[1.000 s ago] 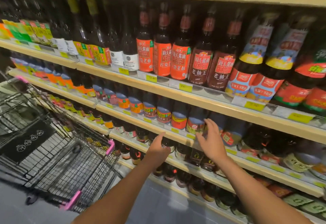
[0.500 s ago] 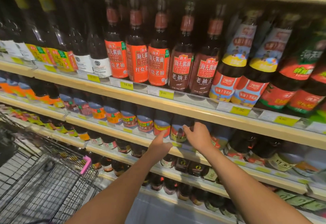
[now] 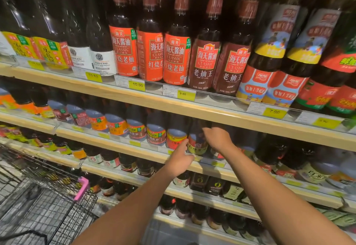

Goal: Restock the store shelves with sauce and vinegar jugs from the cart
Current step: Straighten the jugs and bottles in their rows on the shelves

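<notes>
Middle shelf [image 3: 119,144]: sauce jug [image 3: 198,144] stands between left hand [image 3: 180,160], flat against it, and right hand [image 3: 217,139], seemingly gripping it.

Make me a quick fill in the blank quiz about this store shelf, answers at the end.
1. The yellow tag between the 10.90 tag and the 7.00 tag reads ___.
2. The wire cart stands at the lower ___ of the view.
3. Its corner guard is coloured ___.
4. The right hand and left hand meet at a dark jug one shelf ___ those tags.

Answers: 9.50; left; pink; below.
</notes>
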Demonstrator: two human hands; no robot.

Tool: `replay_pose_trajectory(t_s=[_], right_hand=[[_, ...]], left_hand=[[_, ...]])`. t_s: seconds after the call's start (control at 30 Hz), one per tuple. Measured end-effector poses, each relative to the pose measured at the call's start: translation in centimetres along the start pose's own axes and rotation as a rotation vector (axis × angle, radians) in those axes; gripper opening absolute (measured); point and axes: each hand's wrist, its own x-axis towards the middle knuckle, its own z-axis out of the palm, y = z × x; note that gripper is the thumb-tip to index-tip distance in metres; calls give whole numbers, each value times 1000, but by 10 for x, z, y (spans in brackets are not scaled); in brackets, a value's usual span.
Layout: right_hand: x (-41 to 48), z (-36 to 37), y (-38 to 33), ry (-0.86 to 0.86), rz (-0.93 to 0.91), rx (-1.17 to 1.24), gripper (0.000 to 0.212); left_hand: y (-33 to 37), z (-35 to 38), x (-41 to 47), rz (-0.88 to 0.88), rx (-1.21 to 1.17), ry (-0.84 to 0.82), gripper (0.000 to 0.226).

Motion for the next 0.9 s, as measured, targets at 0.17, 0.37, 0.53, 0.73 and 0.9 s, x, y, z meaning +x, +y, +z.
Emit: replay_pose_trajectory(t_s=[0.17,0.37,0.53,0.73,0.9], right_hand=[[6,-3,-2,-88,18,-59,31],[3,-8,-7,-105,28,-118,30],[1,-11,-9,-114,97,10,31],[-16,0,-17,62,15,-10,49],[-29,14,-14,243,-149,37,57]], left_hand=[[-1,-4,2,-19,-32,-43,87],[7,-4,-4,-47,-80,-65,89],[9,-7,-13,-60,-66,-76,87],[13,-23,-27,-65,-77,32,78],[14,-46,-48,-90,3,148,72]])
